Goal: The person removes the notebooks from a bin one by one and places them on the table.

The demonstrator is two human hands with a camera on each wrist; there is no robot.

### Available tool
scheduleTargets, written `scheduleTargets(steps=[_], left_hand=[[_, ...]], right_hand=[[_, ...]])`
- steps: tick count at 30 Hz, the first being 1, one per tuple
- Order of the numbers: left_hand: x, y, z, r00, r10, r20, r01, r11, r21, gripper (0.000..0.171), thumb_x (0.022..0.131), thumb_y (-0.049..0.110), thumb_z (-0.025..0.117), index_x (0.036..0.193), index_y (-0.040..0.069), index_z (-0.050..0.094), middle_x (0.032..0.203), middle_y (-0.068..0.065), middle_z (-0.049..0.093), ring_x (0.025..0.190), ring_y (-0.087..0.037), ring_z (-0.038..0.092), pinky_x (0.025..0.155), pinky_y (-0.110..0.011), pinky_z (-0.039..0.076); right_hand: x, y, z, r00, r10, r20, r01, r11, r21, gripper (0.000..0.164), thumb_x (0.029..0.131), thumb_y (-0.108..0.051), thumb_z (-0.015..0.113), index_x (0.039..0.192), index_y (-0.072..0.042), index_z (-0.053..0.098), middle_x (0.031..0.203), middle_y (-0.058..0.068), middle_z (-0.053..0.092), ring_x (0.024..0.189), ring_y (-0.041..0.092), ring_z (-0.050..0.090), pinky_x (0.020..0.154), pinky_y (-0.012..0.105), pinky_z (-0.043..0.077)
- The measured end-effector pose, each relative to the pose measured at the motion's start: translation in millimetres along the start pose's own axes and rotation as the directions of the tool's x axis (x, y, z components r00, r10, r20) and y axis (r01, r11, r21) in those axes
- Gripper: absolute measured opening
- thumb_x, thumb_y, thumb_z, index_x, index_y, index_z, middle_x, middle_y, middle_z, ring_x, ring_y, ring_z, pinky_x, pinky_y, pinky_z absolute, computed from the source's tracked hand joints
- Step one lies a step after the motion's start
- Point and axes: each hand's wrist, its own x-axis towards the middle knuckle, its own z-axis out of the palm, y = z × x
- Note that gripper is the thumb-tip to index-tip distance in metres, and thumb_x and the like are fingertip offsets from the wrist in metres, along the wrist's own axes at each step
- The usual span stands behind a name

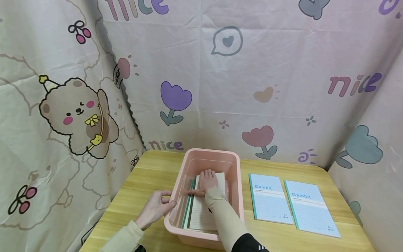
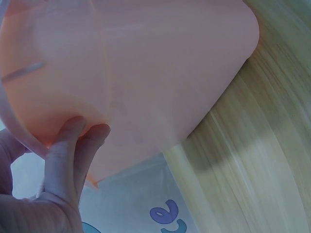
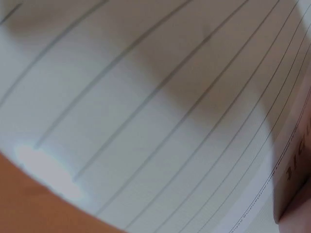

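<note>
A pink plastic basin stands on the wooden table, with a small stack of notebooks lying inside. The top notebook has a pale lined cover and a dark spine; a green spine edge shows below it on the left. My right hand rests on its upper part, fingers pointing away and thumb out toward the spine. Close up in the right wrist view is the lined cover. My left hand grips the basin's left rim; in the left wrist view its fingers press against the basin wall.
Two light-blue notebooks marked Gambit, the nearer-to-basin one and another, lie side by side on the table right of the basin. A printed cloth hangs behind and along both sides.
</note>
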Motion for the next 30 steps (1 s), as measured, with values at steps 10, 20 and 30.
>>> scheduleTargets(steps=[10, 20, 30], left_hand=[[1.8, 1.3, 1.6, 1.000, -0.004, -0.013, 0.004, 1.000, 0.010, 0.052, 0.088, 0.005, 0.061, 0.131, -0.022, 0.048, 0.105, -0.034, 0.072, 0.086, -0.036, 0.076, 0.067, -0.038, 0.066], [1.4, 1.2, 3.0, 1.000, -0.009, -0.012, 0.009, 1.000, 0.008, 0.052, 0.088, 0.005, 0.061, 0.131, -0.022, 0.049, 0.107, -0.036, 0.070, 0.086, -0.034, 0.076, 0.068, -0.037, 0.066], [3.4, -1.9, 2.0, 1.000, -0.017, -0.010, 0.017, 1.000, 0.015, 0.051, 0.091, 0.006, 0.060, 0.131, -0.022, 0.048, 0.108, -0.036, 0.070, 0.086, -0.036, 0.076, 0.070, -0.043, 0.066]], right_hand=[[5.5, 2.3, -4.1, 0.999, 0.019, -0.050, -0.018, 1.000, 0.005, 0.091, 0.066, -0.089, 0.061, 0.107, -0.007, 0.058, 0.101, 0.007, 0.060, 0.096, 0.023, 0.049, 0.095, 0.036, 0.046], [6.7, -0.3, -7.5, 0.999, 0.009, -0.035, -0.008, 1.000, 0.003, 0.082, 0.071, -0.082, 0.063, 0.104, -0.007, 0.058, 0.101, 0.008, 0.061, 0.097, 0.024, 0.052, 0.093, 0.037, 0.045], [6.8, -3.6, -19.1, 0.999, -0.002, -0.038, 0.002, 1.000, 0.003, 0.081, 0.074, -0.081, 0.061, 0.108, -0.008, 0.058, 0.106, 0.008, 0.062, 0.100, 0.024, 0.053, 0.098, 0.037, 0.046]])
